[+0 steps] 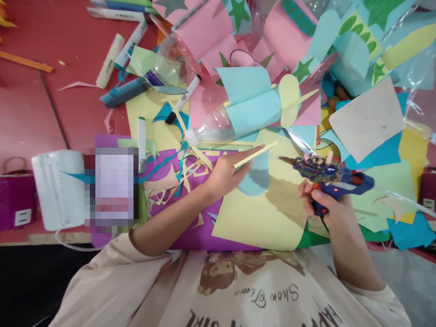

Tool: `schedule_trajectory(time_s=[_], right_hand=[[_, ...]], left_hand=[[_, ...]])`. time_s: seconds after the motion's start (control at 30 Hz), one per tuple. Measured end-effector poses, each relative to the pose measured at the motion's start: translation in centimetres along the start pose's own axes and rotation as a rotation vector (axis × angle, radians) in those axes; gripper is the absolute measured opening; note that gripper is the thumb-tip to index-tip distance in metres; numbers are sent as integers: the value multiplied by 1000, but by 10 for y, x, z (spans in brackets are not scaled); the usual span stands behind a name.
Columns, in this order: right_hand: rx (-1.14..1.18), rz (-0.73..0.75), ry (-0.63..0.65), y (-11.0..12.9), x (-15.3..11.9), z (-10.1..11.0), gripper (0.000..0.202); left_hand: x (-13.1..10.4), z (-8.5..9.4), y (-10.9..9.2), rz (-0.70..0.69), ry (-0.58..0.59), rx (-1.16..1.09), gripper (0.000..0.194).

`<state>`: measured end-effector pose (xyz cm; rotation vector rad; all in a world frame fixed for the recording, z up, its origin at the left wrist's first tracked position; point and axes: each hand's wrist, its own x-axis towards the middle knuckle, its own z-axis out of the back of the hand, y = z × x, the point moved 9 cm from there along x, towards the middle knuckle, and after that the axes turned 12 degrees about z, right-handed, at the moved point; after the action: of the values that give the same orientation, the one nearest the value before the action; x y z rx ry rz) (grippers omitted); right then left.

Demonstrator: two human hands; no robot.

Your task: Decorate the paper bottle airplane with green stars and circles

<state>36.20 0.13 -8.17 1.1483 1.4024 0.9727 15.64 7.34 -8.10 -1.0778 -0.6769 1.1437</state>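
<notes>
My left hand (229, 173) pinches a narrow folded strip of yellow paper (256, 154) over the purple and yellow sheets. Wrapped round the handle of a blue hot glue gun (335, 177), my right hand (329, 204) has its fingers by the orange trigger. A small red light glows on the gun, and its nozzle points left toward the yellow strip, apart from it. Just beyond both hands lies a clear plastic bottle (218, 127), sleeved in light blue paper (255, 113), with a yellow paper piece (289, 100) at its base end. A large yellow sheet (262, 222) lies beneath the hands.
Pink and blue paper-covered bottles (211, 32) crowd the far side. Markers (111, 61) lie at the left, near a phone (114, 181) and a white box-shaped device (59, 190) with a cable. Paper scraps (194, 170) cover the purple sheet. A beige card (368, 118) rests at the right.
</notes>
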Motion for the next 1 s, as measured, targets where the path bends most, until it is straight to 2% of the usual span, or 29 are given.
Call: schedule_trajectory(time_s=[0.13, 0.2, 0.33, 0.43, 0.67, 1.0], right_hand=[[-165, -88, 129, -11, 0, -26, 27], [-216, -109, 153, -12, 1, -35, 32], [-273, -159, 165, -13, 2, -44, 27], [-304, -177, 175, -13, 2, -47, 28], [-358, -224, 220, -24, -3, -45, 34], [-407, -241, 202, -27, -4, -41, 33]], left_hand=[[0, -2, 0, -32, 14, 120, 46], [0, -5, 3, -37, 40, 145, 50], [1, -8, 6, -18, 62, 166, 60], [1, -8, 4, -38, 70, 179, 64], [0, -8, -2, -118, 61, 184, 55], [0, -9, 1, -69, 79, 227, 60]])
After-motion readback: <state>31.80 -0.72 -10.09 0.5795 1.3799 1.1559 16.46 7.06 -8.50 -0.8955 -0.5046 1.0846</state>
